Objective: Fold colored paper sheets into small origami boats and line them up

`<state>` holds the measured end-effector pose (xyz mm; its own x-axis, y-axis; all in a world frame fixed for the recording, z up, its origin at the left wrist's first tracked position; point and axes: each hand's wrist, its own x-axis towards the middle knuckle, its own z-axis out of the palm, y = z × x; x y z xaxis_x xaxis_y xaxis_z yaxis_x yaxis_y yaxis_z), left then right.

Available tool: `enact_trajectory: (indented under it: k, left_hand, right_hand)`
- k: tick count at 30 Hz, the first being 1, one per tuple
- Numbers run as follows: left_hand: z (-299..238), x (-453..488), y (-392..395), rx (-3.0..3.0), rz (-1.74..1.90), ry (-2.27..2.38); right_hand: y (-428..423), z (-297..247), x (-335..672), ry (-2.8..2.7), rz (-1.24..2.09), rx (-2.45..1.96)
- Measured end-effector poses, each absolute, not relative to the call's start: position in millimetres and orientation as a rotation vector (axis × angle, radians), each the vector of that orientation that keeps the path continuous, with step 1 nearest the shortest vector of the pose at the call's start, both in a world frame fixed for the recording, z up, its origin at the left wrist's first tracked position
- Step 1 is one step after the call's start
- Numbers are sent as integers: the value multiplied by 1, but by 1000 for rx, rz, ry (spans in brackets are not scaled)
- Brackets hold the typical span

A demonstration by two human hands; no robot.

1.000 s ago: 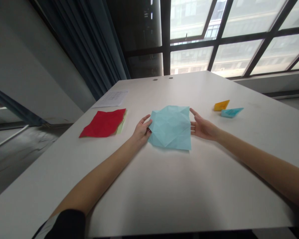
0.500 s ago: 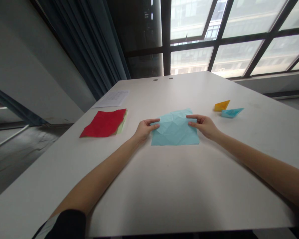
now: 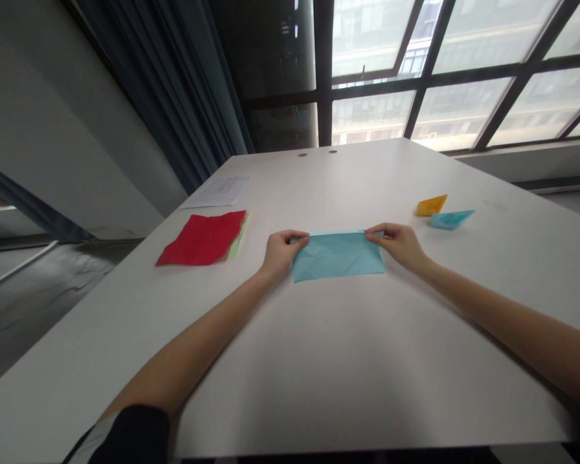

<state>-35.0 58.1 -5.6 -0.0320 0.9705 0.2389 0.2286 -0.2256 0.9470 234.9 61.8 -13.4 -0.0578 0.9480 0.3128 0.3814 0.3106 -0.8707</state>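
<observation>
A creased light-blue paper sheet point(image 3: 338, 256) lies folded in half on the white table point(image 3: 319, 361), forming a wide rectangle. My left hand point(image 3: 280, 250) pinches its upper left corner. My right hand point(image 3: 397, 243) pinches its upper right corner. Both hands have fingers closed on the paper's far edge, and both forearms stretch out over the table toward it.
A red paper sheet point(image 3: 202, 238) sits on a pale green sheet at the left. A white printed page point(image 3: 217, 191) lies farther back. A yellow folded paper boat point(image 3: 431, 205) and a blue one point(image 3: 449, 219) rest at the right. Windows and a dark curtain stand beyond the table.
The open blue sheet was held at its sides, then its far edge was brought toward me and folded down, so it now lies as a half-height rectangle.
</observation>
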Motion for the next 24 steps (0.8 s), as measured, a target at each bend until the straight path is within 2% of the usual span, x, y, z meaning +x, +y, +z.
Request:
enact_trajectory:
  k: [7, 14, 19, 24]
  left_hand:
    - [-7, -37, 59, 1607, 1244, 1350]
    - [3, -34, 49, 2165, 1224, 1689]
    - [6, -30, 46, 2442, 1077, 1492]
    - [6, -29, 46, 2403, 1051, 1321]
  right_hand:
    - [66, -18, 237, -1604, 824, -1204]
    - [67, -21, 234, -1613, 832, -1152]
    - [66, -19, 232, -1664, 674, -1140]
    - [64, -14, 232, -1758, 569, -1104]
